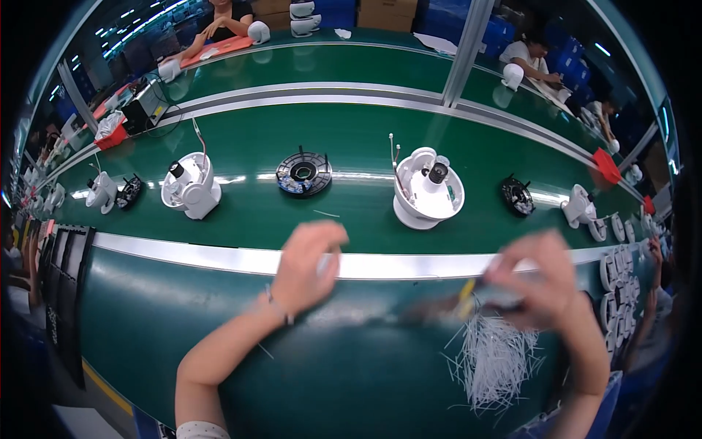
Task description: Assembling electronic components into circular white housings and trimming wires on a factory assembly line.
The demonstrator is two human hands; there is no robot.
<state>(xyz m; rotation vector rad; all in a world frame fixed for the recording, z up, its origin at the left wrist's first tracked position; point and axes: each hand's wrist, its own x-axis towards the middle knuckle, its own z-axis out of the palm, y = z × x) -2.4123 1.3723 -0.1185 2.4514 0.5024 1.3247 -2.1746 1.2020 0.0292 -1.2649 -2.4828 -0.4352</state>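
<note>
My left hand hovers over the metal strip along the belt's near edge, its fingers curled in. A whitish bit shows at the fingers, too unclear to name. Blurred by motion, my right hand grips a pair of pliers with yellow and dark parts, its jaws toward the left. Just below it lies a pile of thin white cable ties. Beyond my hands, a white camera housing with a black lens and a raised cable stands on the green belt. Left of it sits a round black part with a circuit board.
Another white camera housing stands farther left on the belt. A black round part lies to the right. A black rack borders the bench at left; white rings are stacked at right. Other people sit across the line.
</note>
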